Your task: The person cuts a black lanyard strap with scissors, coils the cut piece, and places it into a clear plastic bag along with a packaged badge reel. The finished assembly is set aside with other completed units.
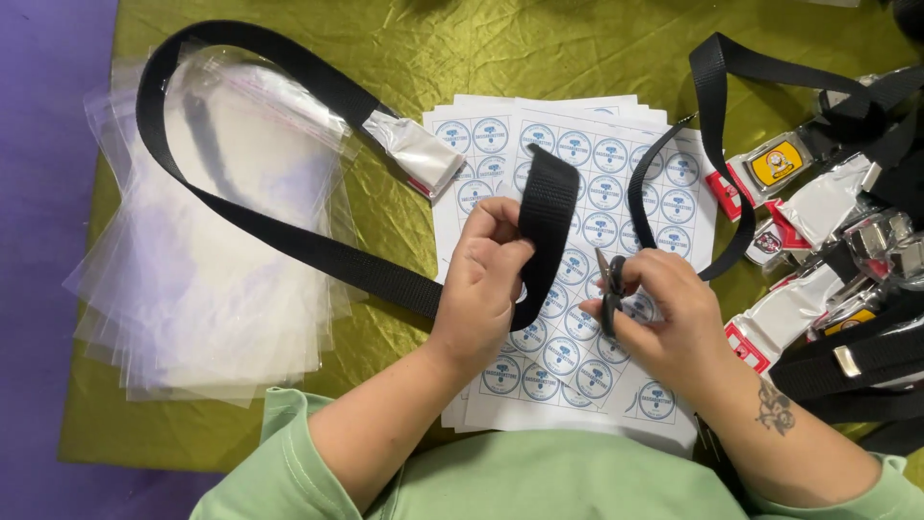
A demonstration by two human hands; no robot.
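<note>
The left hand (486,274) hides part of the black strap (289,241) — the strap pile (857,289) at three o'clock runs off frame.

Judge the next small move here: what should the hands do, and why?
Probably peel a round sticker with the right hand, whose fingertips pinch at the sticker sheet, and press it onto the black strap, whose folded end the left hand holds just above.

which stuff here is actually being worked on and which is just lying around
In hand:
- black strap, its folded end pinched by the left hand
- small dark tool, held by the right hand
- sticker sheets, under both hands

Lying about:
- stack of clear plastic bags
- pile of wrapped straps with buckles
- green cloth
</note>
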